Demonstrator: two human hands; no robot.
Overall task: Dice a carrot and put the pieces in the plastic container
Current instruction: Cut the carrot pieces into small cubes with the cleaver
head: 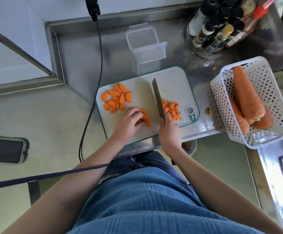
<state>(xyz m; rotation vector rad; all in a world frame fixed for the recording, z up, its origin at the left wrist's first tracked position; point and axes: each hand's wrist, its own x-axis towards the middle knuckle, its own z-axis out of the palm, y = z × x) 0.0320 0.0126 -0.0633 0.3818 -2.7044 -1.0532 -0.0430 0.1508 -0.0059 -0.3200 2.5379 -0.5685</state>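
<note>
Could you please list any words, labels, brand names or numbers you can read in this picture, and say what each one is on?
None can be read.
Bottles in the clear holder: labels with print, too small and blurred to read.
Cutting board, plastic container, knife and white basket: no text visible.

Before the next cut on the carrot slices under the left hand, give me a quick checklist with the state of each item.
1. Slices held: the left hand grips the stacked carrot slices on the cutting board. Ok.
2. Knife in hand: the right hand grips the knife by its handle. Ok.
3. Blade clear of fingers: the blade lies right of the stack, with a gap. Ok.
4. Fingertips tucked back from the cut line: cannot tell.
5. Diced pieces out of the way: they lie right of the blade. Ok.
6. Plastic container ready: lid off, beyond the board, nothing in it. Ok.
</note>
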